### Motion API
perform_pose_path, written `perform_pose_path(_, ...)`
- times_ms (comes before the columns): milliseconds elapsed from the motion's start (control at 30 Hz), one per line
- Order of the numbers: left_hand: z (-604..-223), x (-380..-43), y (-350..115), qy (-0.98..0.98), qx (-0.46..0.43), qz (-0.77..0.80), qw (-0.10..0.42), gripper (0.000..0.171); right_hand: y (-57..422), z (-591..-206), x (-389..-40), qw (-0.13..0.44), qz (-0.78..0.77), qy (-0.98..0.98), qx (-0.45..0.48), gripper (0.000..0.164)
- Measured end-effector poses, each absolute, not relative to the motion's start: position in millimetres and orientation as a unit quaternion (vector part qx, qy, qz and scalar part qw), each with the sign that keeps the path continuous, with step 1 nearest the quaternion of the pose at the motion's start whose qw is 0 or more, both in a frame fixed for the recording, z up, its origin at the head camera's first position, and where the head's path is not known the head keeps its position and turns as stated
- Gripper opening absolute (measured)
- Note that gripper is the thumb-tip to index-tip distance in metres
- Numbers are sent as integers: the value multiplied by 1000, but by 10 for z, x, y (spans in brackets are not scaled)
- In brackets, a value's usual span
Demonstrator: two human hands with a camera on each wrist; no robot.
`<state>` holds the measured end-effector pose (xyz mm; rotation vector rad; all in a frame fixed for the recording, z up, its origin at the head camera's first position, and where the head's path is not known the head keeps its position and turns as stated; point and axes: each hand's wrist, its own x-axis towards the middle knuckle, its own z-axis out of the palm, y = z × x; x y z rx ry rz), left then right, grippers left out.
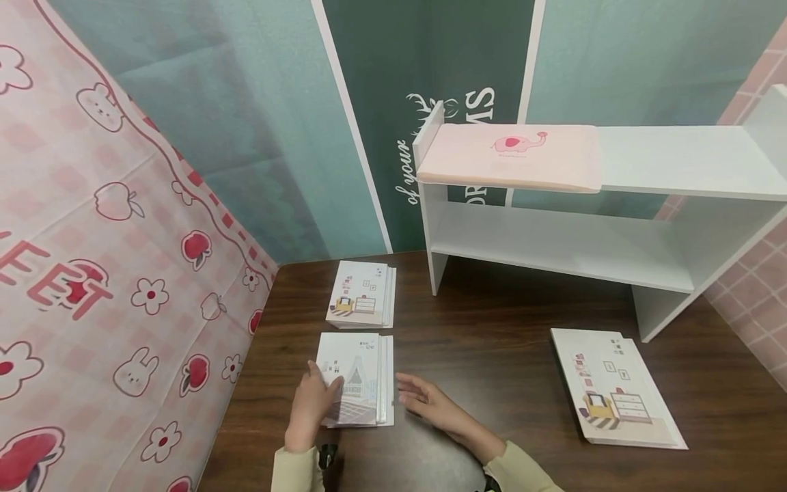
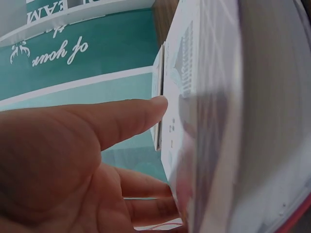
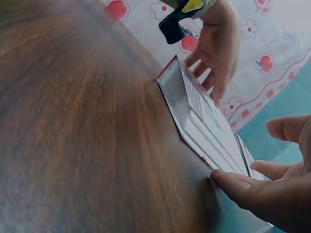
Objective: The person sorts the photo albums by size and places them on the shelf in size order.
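Note:
A stack of notebooks with a house drawing on the top cover [image 1: 356,383] lies on the table's left part. My left hand [image 1: 312,402] is at its left side, thumb over the cover and fingers along the left edge. In the left wrist view the thumb [image 2: 131,119] reaches out straight, its tip at the cover. My right hand [image 1: 433,406] is by the stack's right edge, fingers extended toward it. From the right wrist, the page edges [image 3: 209,138] show staggered, with the right fingertips [image 3: 223,178] close to them.
Behind lies a second stack of books [image 1: 359,294] with a room drawing on top. A similar stack [image 1: 615,389] is at the right of the brown table [image 1: 479,307]. A white two-tier shelf [image 1: 559,239] stands at the back right, a pink elephant-print cloth [image 1: 510,160] on its top board.

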<state>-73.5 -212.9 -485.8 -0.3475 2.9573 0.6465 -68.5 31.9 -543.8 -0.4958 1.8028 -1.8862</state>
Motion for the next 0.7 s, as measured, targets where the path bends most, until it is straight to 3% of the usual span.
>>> perform_pose_path(700,-4873,-697,-2172,961,-120,246,43,74,244,-5428,-651,298,-752,578,-107,60)
